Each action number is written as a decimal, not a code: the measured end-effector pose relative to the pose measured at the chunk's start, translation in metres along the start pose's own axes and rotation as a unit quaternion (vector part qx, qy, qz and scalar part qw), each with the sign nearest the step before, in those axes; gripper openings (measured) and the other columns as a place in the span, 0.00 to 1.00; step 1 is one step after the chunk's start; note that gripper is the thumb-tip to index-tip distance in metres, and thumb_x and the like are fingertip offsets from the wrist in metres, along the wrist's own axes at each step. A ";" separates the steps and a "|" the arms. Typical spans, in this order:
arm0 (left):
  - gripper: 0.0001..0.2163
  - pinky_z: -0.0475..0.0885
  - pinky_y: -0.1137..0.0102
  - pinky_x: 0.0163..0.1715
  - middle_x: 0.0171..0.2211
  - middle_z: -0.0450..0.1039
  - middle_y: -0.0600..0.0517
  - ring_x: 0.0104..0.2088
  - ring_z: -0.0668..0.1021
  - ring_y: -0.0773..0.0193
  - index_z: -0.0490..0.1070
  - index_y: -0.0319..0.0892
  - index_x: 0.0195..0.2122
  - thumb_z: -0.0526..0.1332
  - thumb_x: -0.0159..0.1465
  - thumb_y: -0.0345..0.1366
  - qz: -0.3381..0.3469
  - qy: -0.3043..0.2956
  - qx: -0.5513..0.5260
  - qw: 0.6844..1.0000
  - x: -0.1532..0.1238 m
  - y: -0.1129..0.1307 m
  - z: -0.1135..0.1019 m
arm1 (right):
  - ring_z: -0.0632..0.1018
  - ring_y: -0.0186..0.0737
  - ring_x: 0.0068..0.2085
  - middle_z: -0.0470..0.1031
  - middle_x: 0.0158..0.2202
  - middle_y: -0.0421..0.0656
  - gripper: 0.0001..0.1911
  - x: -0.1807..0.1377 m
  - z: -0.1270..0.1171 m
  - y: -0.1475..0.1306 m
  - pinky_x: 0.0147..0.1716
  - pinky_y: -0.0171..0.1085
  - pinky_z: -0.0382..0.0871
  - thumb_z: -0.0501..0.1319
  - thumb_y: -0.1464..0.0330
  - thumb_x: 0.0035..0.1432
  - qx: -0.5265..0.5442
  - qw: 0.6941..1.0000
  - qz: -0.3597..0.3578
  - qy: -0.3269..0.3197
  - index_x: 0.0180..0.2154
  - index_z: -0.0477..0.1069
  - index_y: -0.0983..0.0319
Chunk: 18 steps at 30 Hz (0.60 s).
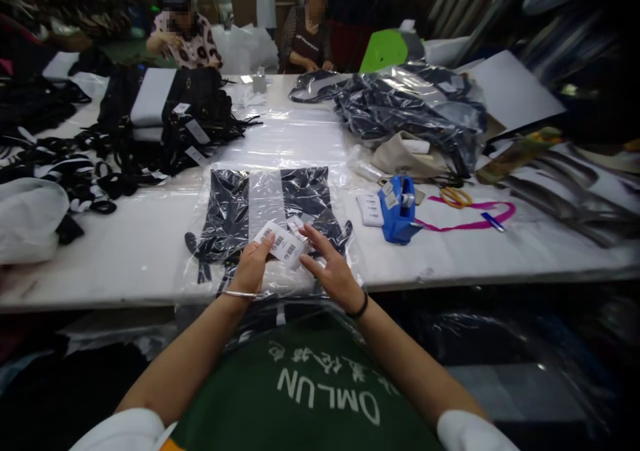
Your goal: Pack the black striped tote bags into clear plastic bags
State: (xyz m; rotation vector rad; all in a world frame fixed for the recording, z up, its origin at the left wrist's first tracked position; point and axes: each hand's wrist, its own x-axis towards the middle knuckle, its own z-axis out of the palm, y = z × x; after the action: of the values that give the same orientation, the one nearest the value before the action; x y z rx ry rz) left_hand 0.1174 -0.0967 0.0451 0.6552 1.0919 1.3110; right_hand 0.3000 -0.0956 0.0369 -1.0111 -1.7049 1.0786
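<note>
My left hand [253, 264] is closed on a strip of white barcode labels [285, 246], thumb on top. At the strip's right end is my right hand [333, 271], with thumb and index finger spread apart around its edge. I cannot tell whether its fingertips touch the paper. Beneath both hands lies a black bag in a clear plastic bag [307, 194], flat on the table, with a pale band [266, 198] down its middle.
On the white table [450, 258], a blue tape dispenser [397, 211], a label stack [370, 210], a pink ribbon [470, 216] and yellow-handled scissors [455, 198] lie right. Black bags [200, 98] pile left, wrapped ones [400, 104] behind right. Two people sit across.
</note>
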 end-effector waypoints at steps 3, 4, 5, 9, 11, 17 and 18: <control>0.20 0.75 0.67 0.36 0.30 0.79 0.48 0.32 0.80 0.60 0.77 0.36 0.35 0.70 0.55 0.51 0.004 -0.007 0.031 0.999 -0.003 0.003 0.003 | 0.79 0.41 0.40 0.80 0.40 0.44 0.20 -0.004 -0.004 -0.001 0.41 0.38 0.74 0.65 0.55 0.58 0.105 0.985 0.129 -0.050 0.48 0.75 0.61; 0.21 0.75 0.67 0.34 0.30 0.79 0.48 0.31 0.80 0.60 0.77 0.36 0.36 0.70 0.55 0.51 0.004 -0.010 0.053 0.999 -0.002 0.003 0.003 | 0.78 0.39 0.35 0.79 0.35 0.42 0.18 -0.006 -0.003 -0.002 0.36 0.37 0.73 0.66 0.55 0.57 0.128 0.978 0.152 -0.059 0.41 0.76 0.62; 0.22 0.74 0.67 0.34 0.31 0.79 0.48 0.31 0.80 0.60 0.77 0.36 0.38 0.70 0.55 0.52 0.007 -0.015 0.083 0.996 0.000 0.003 0.003 | 0.76 0.37 0.33 0.78 0.32 0.40 0.17 -0.009 -0.002 -0.002 0.34 0.35 0.71 0.66 0.54 0.56 0.146 0.974 0.164 -0.058 0.37 0.76 0.62; 0.23 0.74 0.62 0.38 0.37 0.78 0.46 0.36 0.78 0.57 0.74 0.37 0.50 0.66 0.60 0.49 0.130 -0.031 0.291 0.947 0.008 0.009 -0.007 | 0.74 0.36 0.32 0.76 0.32 0.39 0.17 -0.018 0.001 -0.004 0.35 0.34 0.69 0.68 0.54 0.54 0.183 0.970 0.159 -0.009 0.35 0.75 0.62; 0.23 0.72 0.57 0.47 0.41 0.77 0.45 0.43 0.77 0.55 0.70 0.39 0.55 0.65 0.62 0.44 0.273 0.004 0.415 0.868 0.005 0.015 -0.010 | 0.73 0.36 0.33 0.76 0.32 0.39 0.17 -0.019 0.000 -0.004 0.35 0.34 0.68 0.67 0.54 0.55 0.168 0.974 0.149 0.027 0.35 0.75 0.62; 0.10 0.68 0.57 0.55 0.43 0.76 0.46 0.48 0.73 0.55 0.76 0.43 0.47 0.62 0.66 0.36 0.422 -0.112 0.518 0.736 -0.025 0.019 0.005 | 0.72 0.36 0.33 0.74 0.32 0.39 0.15 -0.020 0.004 -0.004 0.35 0.34 0.67 0.62 0.56 0.61 0.110 0.987 0.107 0.042 0.37 0.73 0.61; 0.09 0.68 0.57 0.54 0.42 0.76 0.46 0.48 0.73 0.55 0.77 0.44 0.46 0.62 0.65 0.37 0.401 -0.133 0.505 0.753 -0.028 0.017 0.007 | 0.73 0.36 0.34 0.75 0.33 0.40 0.13 -0.021 0.005 -0.005 0.37 0.34 0.67 0.61 0.57 0.63 0.092 0.991 0.093 0.036 0.38 0.73 0.61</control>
State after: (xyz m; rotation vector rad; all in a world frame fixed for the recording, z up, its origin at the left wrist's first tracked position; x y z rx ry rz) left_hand 0.1192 -0.1188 0.0705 2.2588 1.2859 1.1366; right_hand 0.3012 -0.1173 0.0353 -1.0917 -1.4452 1.2781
